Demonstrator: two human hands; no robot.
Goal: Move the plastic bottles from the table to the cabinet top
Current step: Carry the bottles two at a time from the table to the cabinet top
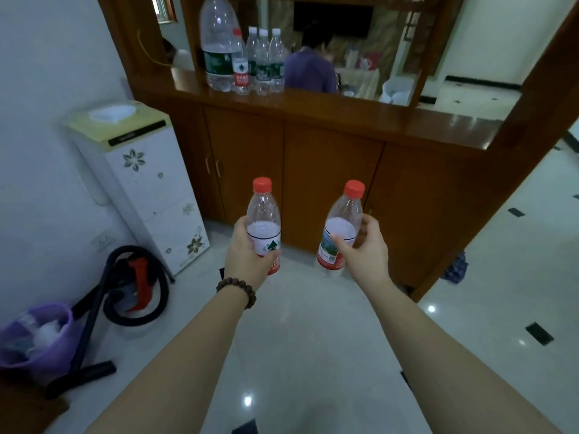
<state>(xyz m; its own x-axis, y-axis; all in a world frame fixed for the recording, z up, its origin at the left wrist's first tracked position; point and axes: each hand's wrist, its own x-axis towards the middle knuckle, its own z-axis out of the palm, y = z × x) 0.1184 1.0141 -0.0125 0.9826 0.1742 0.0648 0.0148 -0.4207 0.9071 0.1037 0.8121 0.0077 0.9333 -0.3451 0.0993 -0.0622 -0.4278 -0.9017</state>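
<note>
My left hand point(247, 256) grips a clear plastic bottle point(263, 214) with a red cap and red-white label, held upright. My right hand point(363, 250) grips a second red-capped bottle point(343, 220), tilted slightly right. Both are held out in front of me above the floor, short of the wooden cabinet. On the cabinet top point(344, 108) at the left stand a large clear jug point(217, 45), a small red-label bottle point(240, 65) and three green-label bottles point(264, 62) in a cluster.
The brown cabinet point(313, 183) with closed doors is straight ahead. A white floral water dispenser point(147, 189) stands left against the wall, with a vacuum cleaner point(131, 286) and purple bin point(37, 336) on the floor. A person point(308, 67) stands beyond the cabinet opening.
</note>
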